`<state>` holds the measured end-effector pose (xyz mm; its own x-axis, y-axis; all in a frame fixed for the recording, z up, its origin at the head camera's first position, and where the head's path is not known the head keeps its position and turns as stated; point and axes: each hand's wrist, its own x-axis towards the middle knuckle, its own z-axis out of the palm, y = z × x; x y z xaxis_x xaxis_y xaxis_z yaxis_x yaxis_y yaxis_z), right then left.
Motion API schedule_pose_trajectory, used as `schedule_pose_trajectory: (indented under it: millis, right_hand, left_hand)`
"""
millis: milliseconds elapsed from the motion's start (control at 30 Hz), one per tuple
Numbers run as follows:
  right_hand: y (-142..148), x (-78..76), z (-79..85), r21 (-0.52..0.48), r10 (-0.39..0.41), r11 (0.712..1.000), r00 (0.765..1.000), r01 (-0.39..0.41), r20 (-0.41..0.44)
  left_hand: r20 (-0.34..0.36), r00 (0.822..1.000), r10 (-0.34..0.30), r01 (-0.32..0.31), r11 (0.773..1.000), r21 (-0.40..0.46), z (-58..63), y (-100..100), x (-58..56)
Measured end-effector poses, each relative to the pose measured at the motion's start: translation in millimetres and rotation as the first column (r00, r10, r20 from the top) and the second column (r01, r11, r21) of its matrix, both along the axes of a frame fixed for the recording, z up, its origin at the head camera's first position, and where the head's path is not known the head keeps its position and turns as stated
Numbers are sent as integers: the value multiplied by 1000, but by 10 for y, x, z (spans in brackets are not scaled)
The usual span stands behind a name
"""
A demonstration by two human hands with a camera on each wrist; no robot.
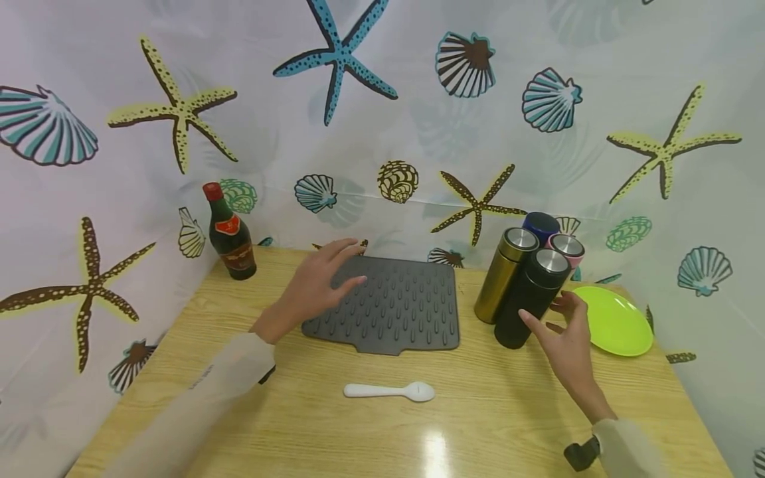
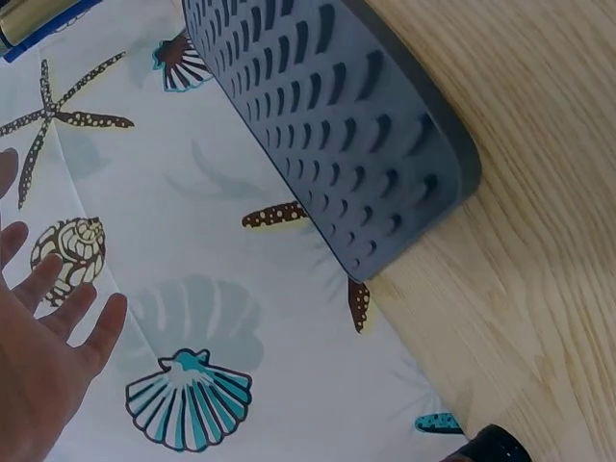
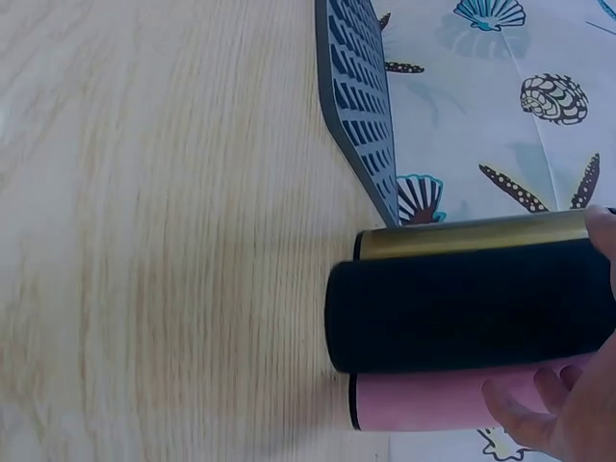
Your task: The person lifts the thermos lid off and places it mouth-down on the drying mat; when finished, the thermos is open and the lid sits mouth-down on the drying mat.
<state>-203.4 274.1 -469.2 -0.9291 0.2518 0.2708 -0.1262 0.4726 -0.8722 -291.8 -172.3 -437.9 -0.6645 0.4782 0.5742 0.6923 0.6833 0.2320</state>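
My left hand point(image 1: 321, 282) hovers over the left part of a dark grey drying mat point(image 1: 400, 305) with raised ridges, its fingers spread and holding nothing. In the left wrist view the same hand point(image 2: 48, 366) shows at the left edge. At the right, my right hand point(image 1: 564, 335) is around the near side of a black thermos point(image 1: 526, 302), with the thumb by its front. In the right wrist view the other fingers point(image 3: 525, 419) overlap a pink thermos point(image 3: 423, 399), below the black one. A gold thermos point(image 1: 505, 275) stands upright beside the black one.
A blue-lidded thermos point(image 1: 540, 224) stands behind the others. To their right lies a lime green plate point(image 1: 618, 325). A white spoon point(image 1: 388, 392) lies in front of the mat. A dark green bottle point(image 1: 232, 239) with a red cap stands at the back left, near the patterned cloth point(image 1: 269, 146).
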Motion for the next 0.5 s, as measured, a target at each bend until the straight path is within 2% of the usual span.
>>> schedule_pose_trajectory:
  millis: [200,500]
  right_hand:
    - [-93,-41,-47,-32,-19,999,1000,19,-1]
    - [-112,-125,-121,-28,2,1000,1000,-3,-15]
  left_hand:
    - [13,1000,-20,21,1000,-24,-17,152,19]
    - [44,999,-24,26,999,-37,-22,305,43]
